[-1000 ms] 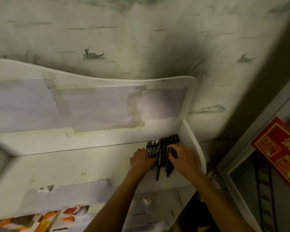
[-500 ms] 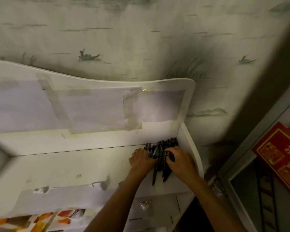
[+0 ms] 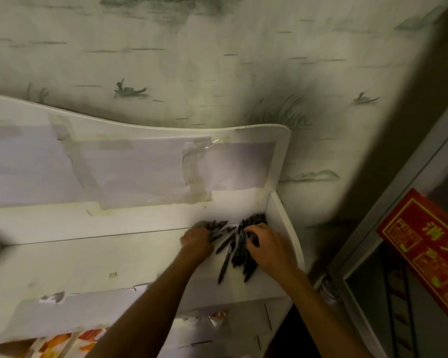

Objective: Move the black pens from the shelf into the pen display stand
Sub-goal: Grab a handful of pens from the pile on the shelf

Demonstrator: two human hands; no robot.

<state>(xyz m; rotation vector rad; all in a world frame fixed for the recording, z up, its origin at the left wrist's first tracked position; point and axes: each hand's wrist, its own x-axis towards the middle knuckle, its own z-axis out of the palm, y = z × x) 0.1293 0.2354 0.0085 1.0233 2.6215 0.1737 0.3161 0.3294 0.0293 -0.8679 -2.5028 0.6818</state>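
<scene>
Since a moment ago the pile has split, a few pens dragged leftward. The left hand (image 3: 195,241) is curled knuckles-up round that smaller bunch, while the right hand (image 3: 265,241) lies curled over the main heap of black pens (image 3: 239,251), fingers hooked on its far side. Both forearms reach up and forward. The pens lie in the white shelf's (image 3: 88,264) right back corner, against its side panel (image 3: 285,223).
</scene>
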